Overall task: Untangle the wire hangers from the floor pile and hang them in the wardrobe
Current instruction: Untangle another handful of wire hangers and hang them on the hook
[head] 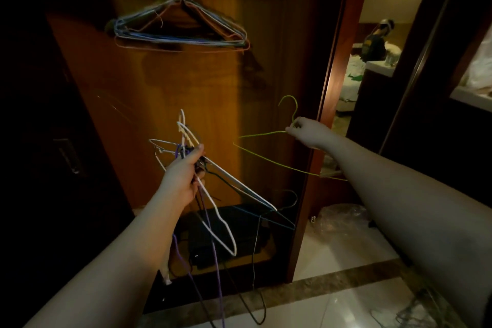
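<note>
Facing the open wardrobe (pixel 165 82), your left hand (pixel 183 176) fists around a tangled bunch of wire hangers (pixel 213 194) while your right hand (pixel 308 132) pinches the green hanger (pixel 266 157) at its neck, below hung hangers (pixel 181 26).

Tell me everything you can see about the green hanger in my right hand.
The green hanger is a single thin wire hanger, yellow-green, apparently coated. It is free of the tangled bundle held in the left hand. The right hand pinches it at the neck, just below the hook, which curves up and to the left above the fingers. Its triangular body tilts, reaching left toward the wardrobe's wooden panel and slanting down to the right under the forearm. Only the hand appears to touch it.
</note>
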